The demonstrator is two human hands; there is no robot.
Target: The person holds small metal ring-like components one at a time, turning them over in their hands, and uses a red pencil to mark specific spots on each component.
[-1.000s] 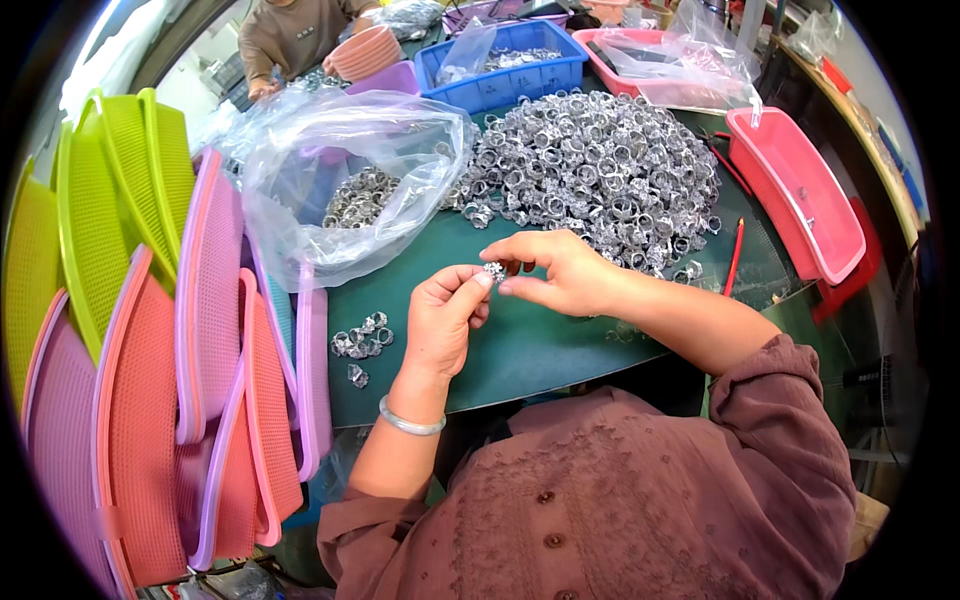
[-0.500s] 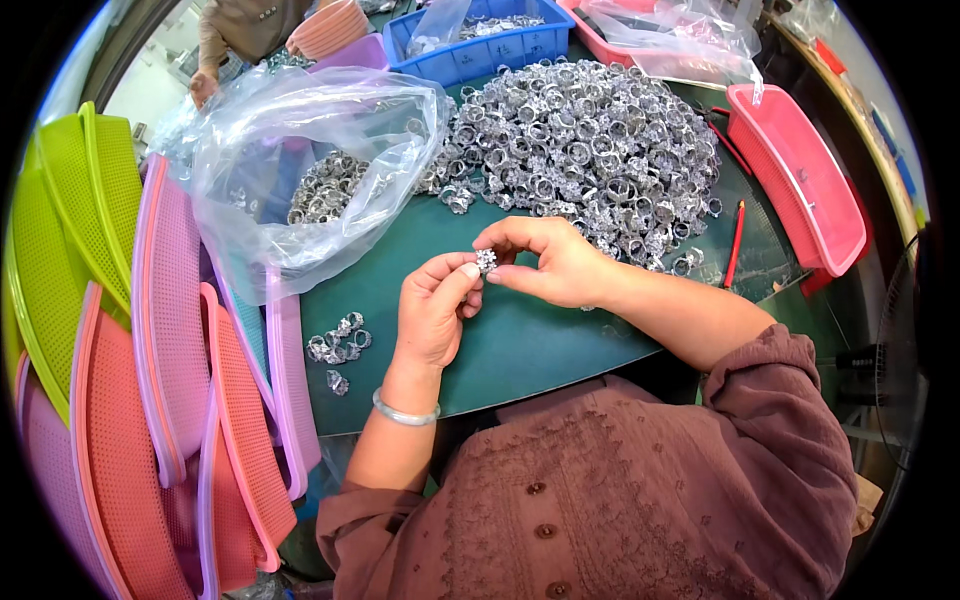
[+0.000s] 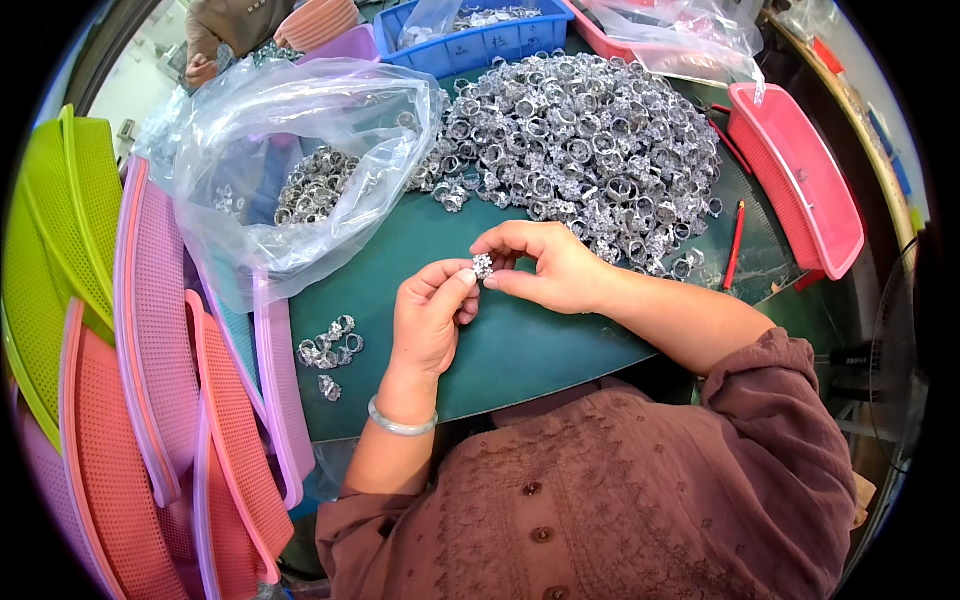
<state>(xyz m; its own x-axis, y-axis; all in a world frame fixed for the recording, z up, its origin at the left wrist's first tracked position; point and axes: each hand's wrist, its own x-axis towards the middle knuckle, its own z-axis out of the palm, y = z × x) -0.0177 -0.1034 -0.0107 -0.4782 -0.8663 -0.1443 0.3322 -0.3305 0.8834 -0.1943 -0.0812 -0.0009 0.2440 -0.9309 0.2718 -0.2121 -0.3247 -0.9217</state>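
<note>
A silver ring [image 3: 483,266] with a sparkling flower-like head is held up over the green table [image 3: 420,385]. My left hand [image 3: 428,312] pinches it between thumb and forefinger, the other fingers curled in. From the other side my right hand [image 3: 556,266] has its thumb and forefinger closed on the same ring; its band is mostly hidden by the fingers. Beyond my hands rises a large heap of similar silver rings [image 3: 590,150]. A small group of rings [image 3: 330,345] lies apart, left of my left wrist.
Left of the heap sits an open clear plastic bag [image 3: 250,245] with rings inside. Stacked green [image 3: 55,260], purple and coral perforated baskets [image 3: 115,450] crowd the left edge. Red-handled pliers [image 3: 735,245] and a pink basket [image 3: 795,180] lie right. A blue bin [image 3: 480,48] stands behind; a person [image 3: 225,30] is far left.
The ring's head has turned to face more toward me between my fingertips. Both hands stay almost in place, and the whole view has shifted slightly.
</note>
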